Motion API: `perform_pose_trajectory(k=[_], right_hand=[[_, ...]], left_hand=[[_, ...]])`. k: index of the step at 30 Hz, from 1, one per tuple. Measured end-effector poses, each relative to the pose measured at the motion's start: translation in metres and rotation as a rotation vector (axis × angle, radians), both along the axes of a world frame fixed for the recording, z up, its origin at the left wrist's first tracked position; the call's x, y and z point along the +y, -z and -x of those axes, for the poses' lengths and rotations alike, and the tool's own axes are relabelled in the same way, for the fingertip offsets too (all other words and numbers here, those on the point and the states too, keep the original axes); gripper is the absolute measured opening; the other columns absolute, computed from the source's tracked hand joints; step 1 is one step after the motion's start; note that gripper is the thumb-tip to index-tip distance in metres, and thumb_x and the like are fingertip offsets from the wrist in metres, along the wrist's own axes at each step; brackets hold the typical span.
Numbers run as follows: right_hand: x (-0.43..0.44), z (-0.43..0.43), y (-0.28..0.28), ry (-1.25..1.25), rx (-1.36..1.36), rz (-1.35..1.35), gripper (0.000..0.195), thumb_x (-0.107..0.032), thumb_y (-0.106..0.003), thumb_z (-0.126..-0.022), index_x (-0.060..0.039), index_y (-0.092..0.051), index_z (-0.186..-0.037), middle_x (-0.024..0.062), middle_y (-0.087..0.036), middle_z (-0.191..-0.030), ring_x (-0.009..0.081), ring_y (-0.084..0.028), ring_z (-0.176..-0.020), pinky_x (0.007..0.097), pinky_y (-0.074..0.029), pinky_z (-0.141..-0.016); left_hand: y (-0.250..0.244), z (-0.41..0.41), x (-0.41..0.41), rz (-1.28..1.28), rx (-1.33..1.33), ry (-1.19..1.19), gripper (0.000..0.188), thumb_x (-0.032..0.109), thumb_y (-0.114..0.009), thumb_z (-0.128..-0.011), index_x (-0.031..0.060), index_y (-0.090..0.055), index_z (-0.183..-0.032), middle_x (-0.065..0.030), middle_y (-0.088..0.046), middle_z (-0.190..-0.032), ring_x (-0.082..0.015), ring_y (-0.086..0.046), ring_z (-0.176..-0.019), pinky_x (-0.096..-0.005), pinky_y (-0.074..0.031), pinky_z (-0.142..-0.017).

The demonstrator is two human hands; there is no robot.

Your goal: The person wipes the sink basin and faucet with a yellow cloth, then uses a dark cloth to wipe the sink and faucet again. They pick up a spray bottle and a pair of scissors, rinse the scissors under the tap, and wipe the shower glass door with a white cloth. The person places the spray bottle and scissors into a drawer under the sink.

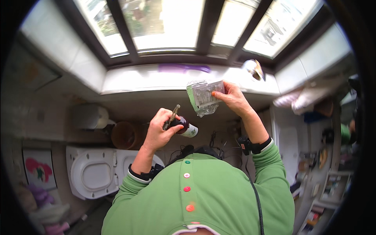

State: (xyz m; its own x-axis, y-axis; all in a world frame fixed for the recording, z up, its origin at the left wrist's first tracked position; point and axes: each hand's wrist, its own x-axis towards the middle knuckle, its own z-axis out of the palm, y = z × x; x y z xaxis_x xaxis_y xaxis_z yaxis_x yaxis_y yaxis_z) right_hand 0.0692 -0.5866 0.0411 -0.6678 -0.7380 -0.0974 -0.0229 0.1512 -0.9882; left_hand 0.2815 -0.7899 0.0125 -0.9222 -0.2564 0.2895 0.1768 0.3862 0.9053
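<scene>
My left hand (163, 127) is closed around a small dark bottle (188, 129) with a whitish label, tilted to the right. The same hand also holds a thin brownish object (175, 112), too unclear to name. My right hand (236, 98) pinches a green packet in clear plastic wrap (191, 95), with a printed white panel (209, 93) facing up. The packet is above and to the right of the bottle, apart from it, in front of the windowsill.
A purple plastic object (185, 68) and a whitish item (253, 69) lie on the white windowsill (129, 80). At left are a toilet (93, 173) with its lid up, a brown bin (125, 135) and a roll holder (88, 116). Shelves (318, 217) with small items stand at right.
</scene>
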Motion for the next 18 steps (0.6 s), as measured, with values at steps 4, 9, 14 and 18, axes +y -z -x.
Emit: perform_pose_trajectory(k=[4,9,14,18], right_hand=[[0.101,-0.013,0.002,0.126,-0.027,-0.046,0.023,-0.010,-0.070,-0.088,0.0027,-0.063,-0.106,0.0021,-0.066,-0.096,0.0073,-0.058,-0.086,0.0255,-0.051,-0.079],[0.196,-0.041,-0.010,0.286,-0.004,-0.047,0.015,-0.007,-0.070,-0.086,0.0026,-0.063,-0.096,0.0020,-0.066,-0.087,0.0074,-0.057,-0.079,0.0264,-0.050,-0.073],[0.279,-0.080,-0.013,0.404,0.082,-0.146,0.013,-0.007,-0.071,-0.083,0.0000,-0.063,-0.090,0.0008,-0.061,-0.079,0.0084,-0.054,-0.075,0.0276,-0.046,-0.069],[0.341,-0.111,0.002,0.523,0.116,-0.218,0.017,-0.013,-0.071,-0.083,-0.0006,-0.063,-0.091,0.0006,-0.062,-0.079,0.0097,-0.053,-0.075,0.0288,-0.045,-0.072]], left_hand=[[-0.004,0.047,0.040,0.032,0.005,0.254,0.028,0.002,-0.079,-0.070,0.0020,-0.065,-0.094,-0.0075,-0.058,-0.091,-0.0219,-0.058,-0.086,-0.0319,-0.048,-0.077],[-0.007,0.098,0.111,0.056,-0.072,0.599,0.029,0.002,-0.080,-0.070,0.0021,-0.065,-0.095,-0.0129,-0.056,-0.115,-0.0264,-0.058,-0.103,-0.0340,-0.047,-0.088],[-0.006,0.130,0.200,0.029,-0.079,0.949,0.030,0.005,-0.081,-0.070,0.0027,-0.065,-0.095,-0.0164,-0.053,-0.137,-0.0308,-0.055,-0.122,-0.0372,-0.046,-0.097],[-0.007,0.129,0.274,0.054,-0.105,1.029,0.027,0.004,-0.080,-0.071,0.0012,-0.065,-0.094,-0.0099,-0.062,-0.114,-0.0228,-0.061,-0.103,-0.0335,-0.049,-0.090]])
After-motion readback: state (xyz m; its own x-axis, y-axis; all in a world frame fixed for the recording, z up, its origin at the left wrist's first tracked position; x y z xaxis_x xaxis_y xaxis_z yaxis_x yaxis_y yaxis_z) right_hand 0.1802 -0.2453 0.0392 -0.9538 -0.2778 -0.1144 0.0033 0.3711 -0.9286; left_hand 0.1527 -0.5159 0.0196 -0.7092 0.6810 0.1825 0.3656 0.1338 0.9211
